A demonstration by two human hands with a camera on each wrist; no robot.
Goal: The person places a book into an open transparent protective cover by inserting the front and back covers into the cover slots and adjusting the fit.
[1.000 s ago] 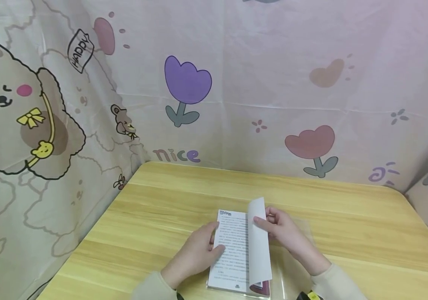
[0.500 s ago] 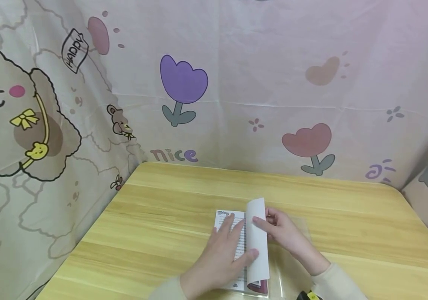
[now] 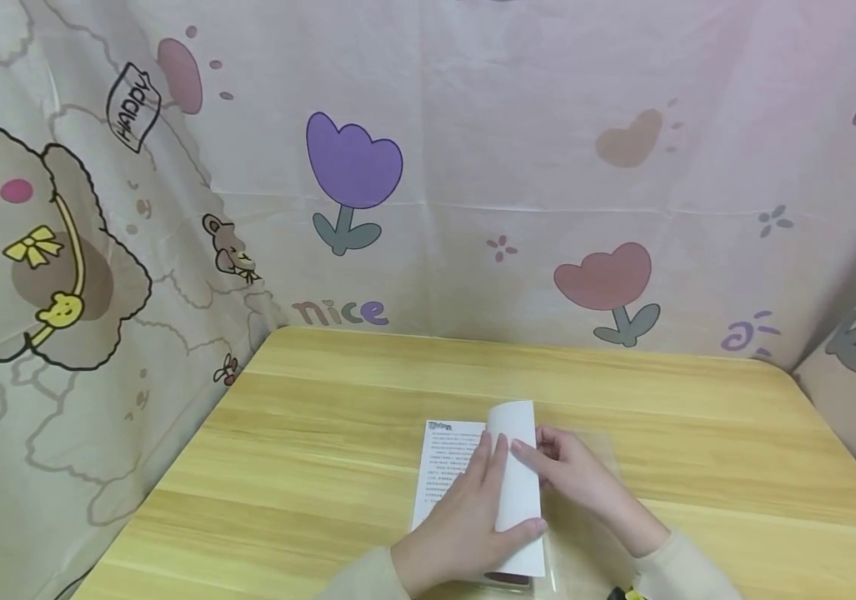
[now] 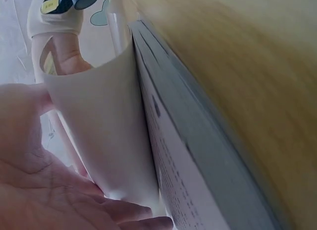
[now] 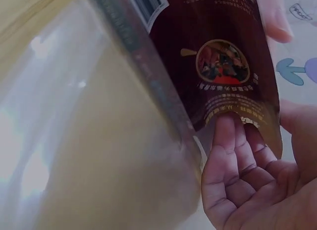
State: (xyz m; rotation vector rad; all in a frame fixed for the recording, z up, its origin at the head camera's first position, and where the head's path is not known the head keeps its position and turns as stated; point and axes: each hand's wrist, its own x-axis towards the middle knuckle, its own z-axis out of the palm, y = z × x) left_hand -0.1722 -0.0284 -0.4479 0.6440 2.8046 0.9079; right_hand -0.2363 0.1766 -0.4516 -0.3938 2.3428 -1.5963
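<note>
A book (image 3: pixel 444 467) lies on the wooden table, its printed page facing up. One cover flap (image 3: pixel 519 492) stands raised and curved along the right side, white on the inside. In the right wrist view its outer face (image 5: pixel 188 36) is dark red with a barcode and a round picture. My right hand (image 3: pixel 585 479) pinches the flap's edge, thumb on the white side and fingers behind. My left hand (image 3: pixel 465 521) rests against the white side with fingers extended, its thumb at the flap's outer edge. A clear plastic sheet (image 5: pixel 114 165) spreads beside the book's spine.
The wooden table (image 3: pixel 307 433) extends around the book. A patterned curtain (image 3: pixel 458 275) hangs along the back and left sides. A black and yellow object (image 3: pixel 626 593) shows at the bottom edge near the right sleeve.
My left hand has moved right from the page's left edge, over the page, onto the raised white flap. The right hand keeps its pinch on the flap. The head view has shifted slightly right.
</note>
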